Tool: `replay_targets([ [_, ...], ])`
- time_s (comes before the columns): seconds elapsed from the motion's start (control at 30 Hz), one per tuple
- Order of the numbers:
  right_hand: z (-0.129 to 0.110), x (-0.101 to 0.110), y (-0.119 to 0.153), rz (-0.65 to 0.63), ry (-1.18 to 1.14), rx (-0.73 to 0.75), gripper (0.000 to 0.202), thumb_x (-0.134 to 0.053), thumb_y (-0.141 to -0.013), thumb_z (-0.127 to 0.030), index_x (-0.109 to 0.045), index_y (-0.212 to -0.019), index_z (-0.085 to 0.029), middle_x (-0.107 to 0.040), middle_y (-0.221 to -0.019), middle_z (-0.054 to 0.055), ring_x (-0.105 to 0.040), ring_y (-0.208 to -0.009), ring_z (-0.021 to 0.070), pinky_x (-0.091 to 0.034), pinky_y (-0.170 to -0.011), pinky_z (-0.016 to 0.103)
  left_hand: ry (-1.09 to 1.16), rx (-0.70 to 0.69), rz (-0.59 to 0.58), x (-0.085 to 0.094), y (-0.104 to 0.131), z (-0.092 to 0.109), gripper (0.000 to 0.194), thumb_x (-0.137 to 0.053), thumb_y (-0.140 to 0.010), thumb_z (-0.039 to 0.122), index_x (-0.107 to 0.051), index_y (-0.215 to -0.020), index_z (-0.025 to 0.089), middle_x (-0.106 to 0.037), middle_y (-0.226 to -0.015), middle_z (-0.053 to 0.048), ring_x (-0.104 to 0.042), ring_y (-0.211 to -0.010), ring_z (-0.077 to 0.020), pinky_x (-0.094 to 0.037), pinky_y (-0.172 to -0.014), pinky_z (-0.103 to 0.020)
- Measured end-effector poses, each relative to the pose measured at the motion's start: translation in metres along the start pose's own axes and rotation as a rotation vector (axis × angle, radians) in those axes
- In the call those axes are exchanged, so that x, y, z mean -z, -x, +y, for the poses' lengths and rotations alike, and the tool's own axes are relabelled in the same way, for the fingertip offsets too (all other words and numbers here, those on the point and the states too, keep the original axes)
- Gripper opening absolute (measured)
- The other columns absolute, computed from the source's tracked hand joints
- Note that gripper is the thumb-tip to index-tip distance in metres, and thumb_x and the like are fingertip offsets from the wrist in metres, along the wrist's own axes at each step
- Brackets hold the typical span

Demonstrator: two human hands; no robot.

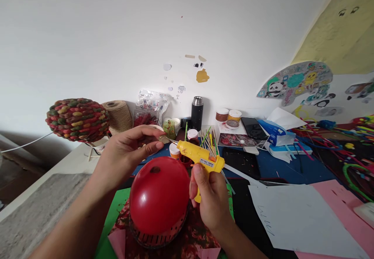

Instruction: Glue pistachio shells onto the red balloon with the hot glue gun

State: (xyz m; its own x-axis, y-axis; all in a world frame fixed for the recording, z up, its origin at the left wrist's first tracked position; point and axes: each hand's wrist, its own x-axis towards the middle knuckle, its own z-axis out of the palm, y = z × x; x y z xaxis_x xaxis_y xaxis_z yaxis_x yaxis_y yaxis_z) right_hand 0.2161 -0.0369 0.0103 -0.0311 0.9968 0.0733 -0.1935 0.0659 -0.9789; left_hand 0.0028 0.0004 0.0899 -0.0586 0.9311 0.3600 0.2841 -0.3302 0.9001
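Observation:
My right hand (212, 196) is wrapped round the handle of a yellow hot glue gun (201, 153), its metal nozzle aimed left. Between the thumb and fingers of my left hand (131, 149) is a small olive-brown piece (164, 139), whose exact kind I cannot make out. The nozzle tip meets or nearly meets this piece. Below both hands, a red balloon (159, 196) rests in a dark slotted basket (157, 238). One dark brown spot (154, 169) marks the balloon's top.
A multicoloured knobbly ball (77, 119) and a twine spool (118, 112) stand at left. Behind the glue gun are paint jars (175, 150), thin sticks (209, 138) and a black thermos (197, 114). A phone (254, 128) and white paper (304, 216) lie at right.

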Motion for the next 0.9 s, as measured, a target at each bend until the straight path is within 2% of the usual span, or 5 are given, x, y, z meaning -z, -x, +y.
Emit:
replay_targets([
  [0.3, -0.0014, 0.0004, -0.0014, -0.004, 0.001, 0.001, 0.083, -0.065, -0.088, -0.099, -0.055, -0.056, -0.024, -0.052, -0.044, 0.000, -0.046, -0.035, 0.0100, -0.034, -0.040, 0.023, -0.004, 0.018, 0.012, -0.0008, -0.0002, 0.0024, 0.041, -0.102, -0.076, 0.060, -0.091, -0.097, 0.026, -0.090, -0.119, -0.011, -0.084, -0.109, -0.0327, -0.073, -0.087, -0.038],
  [0.63, -0.0019, 0.0000, -0.0010, -0.008, 0.023, -0.003, 0.085, -0.063, -0.088, -0.101, -0.054, -0.054, -0.024, -0.051, -0.043, 0.000, -0.045, -0.036, 0.0101, -0.034, -0.040, 0.024, 0.019, 0.029, 0.013, -0.0008, 0.0014, 0.0053, 0.024, -0.099, -0.082, 0.043, -0.091, -0.098, 0.027, -0.091, -0.117, -0.006, -0.084, -0.106, -0.0282, -0.071, -0.086, -0.033],
  [0.9, 0.0015, -0.0001, -0.0012, -0.028, 0.029, 0.019, 0.085, -0.061, -0.092, -0.099, -0.054, -0.053, -0.024, -0.048, -0.041, 0.000, -0.045, -0.036, 0.0110, -0.034, -0.042, 0.024, 0.032, 0.029, 0.008, 0.0001, 0.0006, 0.0045, 0.021, -0.099, -0.082, 0.040, -0.091, -0.097, 0.027, -0.091, -0.116, -0.006, -0.084, -0.105, -0.0271, -0.071, -0.087, -0.032],
])
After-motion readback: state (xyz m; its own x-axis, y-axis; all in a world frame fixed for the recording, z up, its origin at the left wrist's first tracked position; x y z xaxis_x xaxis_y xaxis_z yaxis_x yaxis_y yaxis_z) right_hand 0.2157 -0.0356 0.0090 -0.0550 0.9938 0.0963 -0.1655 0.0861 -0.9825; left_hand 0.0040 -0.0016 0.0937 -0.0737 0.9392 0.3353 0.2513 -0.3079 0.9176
